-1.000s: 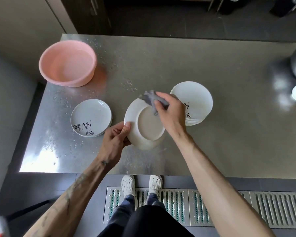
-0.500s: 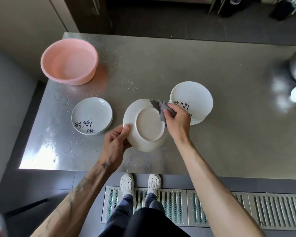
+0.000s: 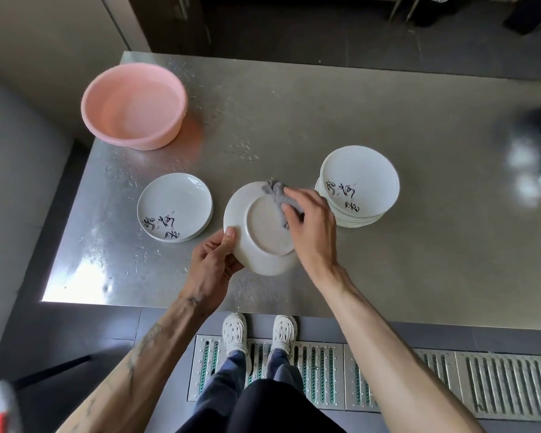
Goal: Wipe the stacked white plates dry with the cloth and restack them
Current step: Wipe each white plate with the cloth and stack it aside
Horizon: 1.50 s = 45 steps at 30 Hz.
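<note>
White plate underside up, plain base showing, left hand pinching its rim, right hand curled round crumpled grey cloth, pressing it on the base

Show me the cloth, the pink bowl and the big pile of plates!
cloth [image 3: 275, 190], head view, on its bunched grey end.
pink bowl [image 3: 153, 142], head view, on its near outer wall.
pile of plates [image 3: 367, 171], head view, on the top plate's bare middle.
</note>
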### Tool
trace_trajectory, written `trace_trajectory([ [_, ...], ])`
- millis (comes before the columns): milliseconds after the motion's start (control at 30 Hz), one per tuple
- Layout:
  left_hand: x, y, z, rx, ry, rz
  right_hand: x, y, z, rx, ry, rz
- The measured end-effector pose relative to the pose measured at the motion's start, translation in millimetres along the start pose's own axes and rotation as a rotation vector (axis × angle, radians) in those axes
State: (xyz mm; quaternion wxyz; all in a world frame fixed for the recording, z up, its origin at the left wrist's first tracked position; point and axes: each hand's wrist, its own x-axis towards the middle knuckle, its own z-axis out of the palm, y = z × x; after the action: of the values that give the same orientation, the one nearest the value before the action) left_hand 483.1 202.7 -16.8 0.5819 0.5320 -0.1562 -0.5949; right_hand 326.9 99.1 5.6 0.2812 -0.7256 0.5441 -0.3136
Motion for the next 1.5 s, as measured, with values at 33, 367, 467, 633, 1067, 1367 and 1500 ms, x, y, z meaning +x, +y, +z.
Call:
trace_trajectory([
  [33,1,1,1,-0.001,-0.004,0.003,2,-3,2,0.006,0.003,0.031],
  [367,10,6,6,-0.006,0.008,-0.003,-2,-6,5,0.022,-0.052,0.027],
  [467,12,7,9,-0.02,-0.001,0.002,-20,-22,16,0.03,-0.122,-0.065],
  [633,13,10,6,0.025,0.014,-0.007,4,-22,14,0.026,-0.109,-0.119],
  [1067,16,15,11,0.009,0.026,0.011,33,1,-2,0.127,-0.038,0.213],
  [1367,24,15,13,-0.076,0.053,0.052,-46,-20,23,0.051,-0.069,-0.212],
  [1500,27,15,12,-0.14,0.159,0.046,-58,-3,21,0.089,0.096,-0.014],
])
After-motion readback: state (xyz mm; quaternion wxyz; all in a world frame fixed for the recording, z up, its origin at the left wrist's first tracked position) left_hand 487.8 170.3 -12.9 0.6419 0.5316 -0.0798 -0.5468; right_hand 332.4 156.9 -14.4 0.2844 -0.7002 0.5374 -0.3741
